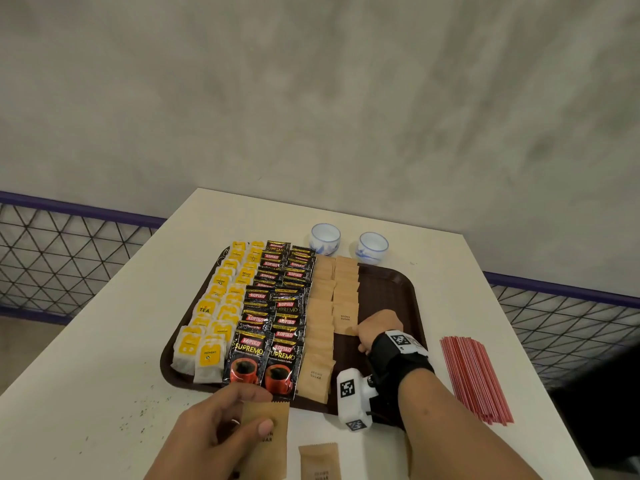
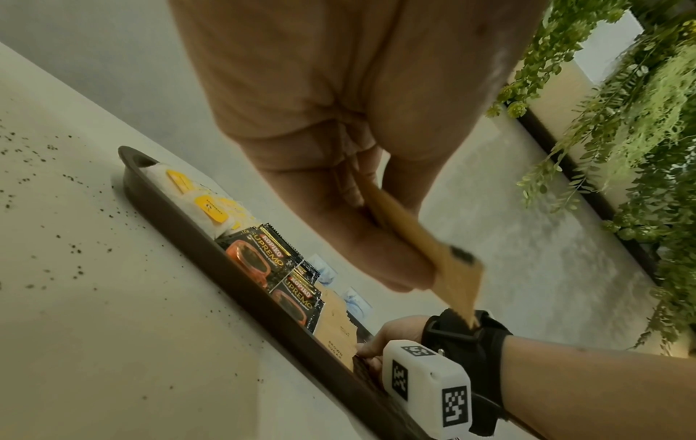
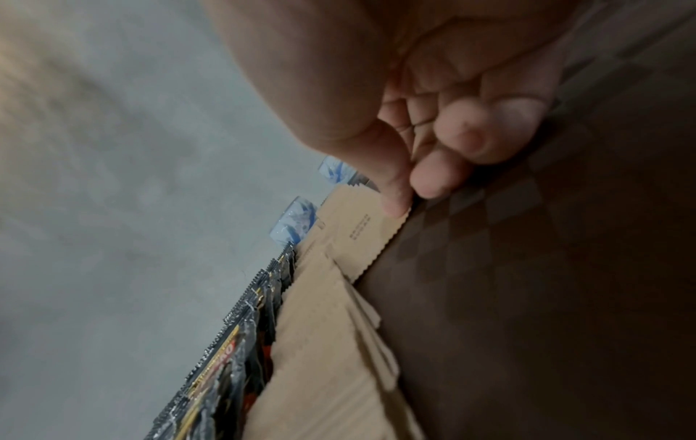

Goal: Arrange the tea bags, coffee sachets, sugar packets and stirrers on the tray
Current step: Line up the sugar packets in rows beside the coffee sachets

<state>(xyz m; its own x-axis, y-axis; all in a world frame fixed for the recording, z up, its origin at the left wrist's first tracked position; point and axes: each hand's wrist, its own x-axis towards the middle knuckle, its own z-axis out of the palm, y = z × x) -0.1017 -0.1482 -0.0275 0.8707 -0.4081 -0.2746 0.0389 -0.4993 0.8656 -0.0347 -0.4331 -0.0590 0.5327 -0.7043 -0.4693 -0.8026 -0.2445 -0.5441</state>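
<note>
A brown tray [image 1: 388, 292] carries rows of yellow tea bags [image 1: 221, 299], black coffee sachets [image 1: 277, 306] and tan sugar packets [image 1: 322, 306]. My right hand [image 1: 360, 336] rests on the tray and pinches the near edge of the front packet [image 3: 361, 229] of the second sugar row between thumb and forefinger [image 3: 429, 181]. My left hand [image 1: 256, 414] grips another sugar packet [image 1: 268, 441] just in front of the tray's near rim [image 2: 188, 238], lifted off the table. One more sugar packet [image 1: 318, 462] lies flat on the table. Red stirrers [image 1: 474, 375] lie bundled to the right of the tray.
Two small blue-and-white cups [image 1: 325, 239] [image 1: 372, 247] stand behind the tray. The white table [image 1: 86, 393] is speckled with dark crumbs at the left. A wire-mesh railing [image 1: 69, 254] runs beyond both table sides. The tray's right strip is bare.
</note>
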